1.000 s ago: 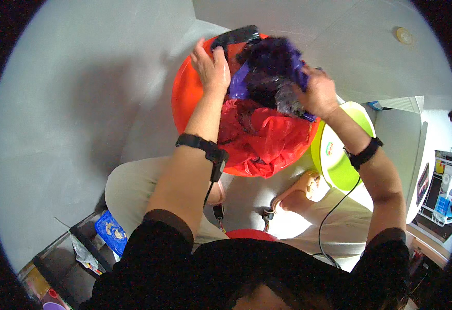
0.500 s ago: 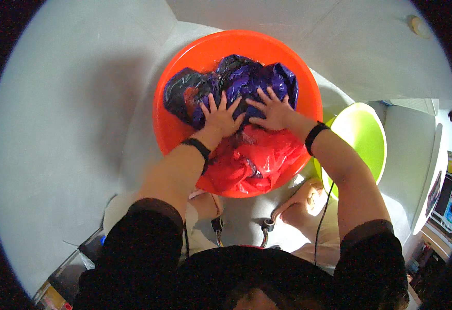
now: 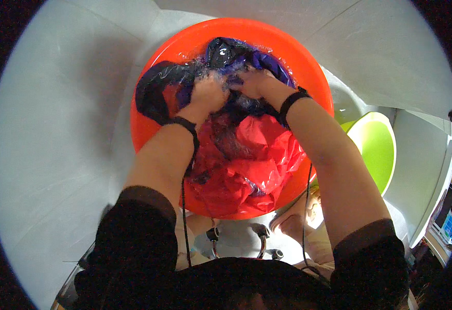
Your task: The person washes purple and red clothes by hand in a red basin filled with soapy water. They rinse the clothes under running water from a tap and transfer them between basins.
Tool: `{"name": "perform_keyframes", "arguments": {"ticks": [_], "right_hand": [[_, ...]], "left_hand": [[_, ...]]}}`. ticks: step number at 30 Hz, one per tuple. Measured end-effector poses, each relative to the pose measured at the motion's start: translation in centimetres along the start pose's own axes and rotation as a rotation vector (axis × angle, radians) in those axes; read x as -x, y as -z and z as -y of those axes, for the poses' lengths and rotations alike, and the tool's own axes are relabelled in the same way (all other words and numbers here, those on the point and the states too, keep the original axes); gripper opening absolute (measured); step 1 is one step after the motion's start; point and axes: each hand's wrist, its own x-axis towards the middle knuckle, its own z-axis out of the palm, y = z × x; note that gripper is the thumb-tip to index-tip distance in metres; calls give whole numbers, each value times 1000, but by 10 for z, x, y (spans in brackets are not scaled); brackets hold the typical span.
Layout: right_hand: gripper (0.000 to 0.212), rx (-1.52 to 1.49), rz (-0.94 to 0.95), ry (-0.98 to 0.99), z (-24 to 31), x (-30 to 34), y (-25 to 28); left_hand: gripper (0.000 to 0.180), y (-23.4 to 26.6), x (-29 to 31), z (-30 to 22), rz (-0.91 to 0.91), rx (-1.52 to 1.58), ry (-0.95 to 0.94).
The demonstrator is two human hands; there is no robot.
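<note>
Wet, shiny dark and purple cloth (image 3: 159,98) lies bunched in the far part of a round orange-red basin (image 3: 313,67). Bright red wet cloth (image 3: 259,150) fills the near part; whether the two are one piece I cannot tell. Both hands press into the dark cloth amid splashing water. My left hand (image 3: 210,93) is knuckles up, its fingers sunk out of sight in cloth and water. Beside it on the right, my right hand (image 3: 259,83) has bent fingers, partly hidden and blurred by the splash. A dark band circles each wrist.
A lime-green basin (image 3: 375,150) leans at the right, beside the orange one. Pale grey walls (image 3: 60,103) curve round the left and far sides. My feet and a metal fitting with two bent pipes (image 3: 262,240) are below the near rim. Dark cords hang near my forearms.
Both hands were spread flat on the dark cloth; now they have moved farther away and sunk into it, raising water. The basin looks larger and the red cloth spreads wider in view.
</note>
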Motion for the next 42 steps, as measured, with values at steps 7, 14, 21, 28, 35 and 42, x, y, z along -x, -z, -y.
{"name": "perform_keyframes", "arguments": {"ticks": [7, 14, 21, 28, 35, 42], "right_hand": [[64, -73, -319, -118, -10, 48, 53], [93, -458, -141, -299, -21, -13, 31], [46, 96, 12, 327, 13, 57, 3], [42, 47, -107, 345, 29, 103, -41], [40, 10, -189, 236, 2, 26, -35], [42, -314, -393, -129, -11, -15, 8]], "left_hand": [[41, 59, -17, 48, 219, 263, -240], [84, 32, -24, 36, 148, 444, 589], [68, 46, 17, 16, 508, 348, -208], [49, 8, 92, -16, 205, 21, -366], [44, 1, 42, -8, 145, 81, -150], [42, 36, -38, 0, 190, 343, 303]]}}
